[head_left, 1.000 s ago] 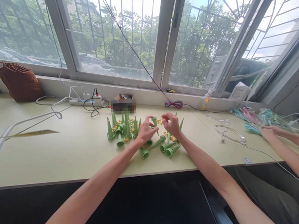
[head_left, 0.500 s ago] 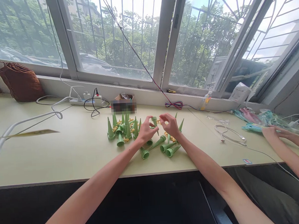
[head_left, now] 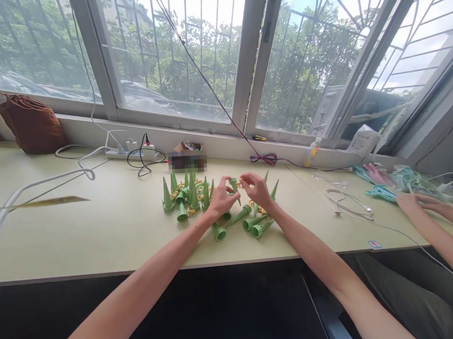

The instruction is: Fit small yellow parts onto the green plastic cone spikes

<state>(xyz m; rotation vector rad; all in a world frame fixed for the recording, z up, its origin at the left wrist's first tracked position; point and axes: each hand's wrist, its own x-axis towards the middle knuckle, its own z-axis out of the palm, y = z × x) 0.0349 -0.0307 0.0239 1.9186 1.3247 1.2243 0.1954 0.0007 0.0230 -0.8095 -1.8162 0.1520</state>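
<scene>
left hand (head_left: pixel 223 197) was nearly closed — thumb and curled fingers pinched round one green cone (head_left: pixel 234 182), wide end up, point down, about mid-table. couldn't tell if its tip cleared the table (head_left: pixel 82 238). right hand (head_left: pixel 256 187) sat just beside it at 3 o'clock, fingertips bunched close by the cone's wide end; a speck of yellow showed there, but whether the fingers gripped anything was too small to tell.

clock taken from the held cone: standing cones (head_left: pixel 195 199) at 9, points up, packed tight, yellow fittings (head_left: pixel 191 212) lying among them. lying cones (head_left: pixel 256 221) at 5, one more loose cone (head_left: pixel 219 233) at 7, by the left forearm. co-worker's hands (head_left: pixel 406 203) at 3, well apart, near a teal bundle (head_left: pixel 381 192).

risks: the pinch was on a tapered, probably slick wall, so an off-line push from the right fingers could have tilted the cone or popped it loose. any small part at those fingertips could have gone in crooked, or dropped and got lost in the clutter. a left-hand swing toward 9 could have toppled several standing cones; a forearm brush could have rolled the lying ones toward the edge at 6.
</scene>
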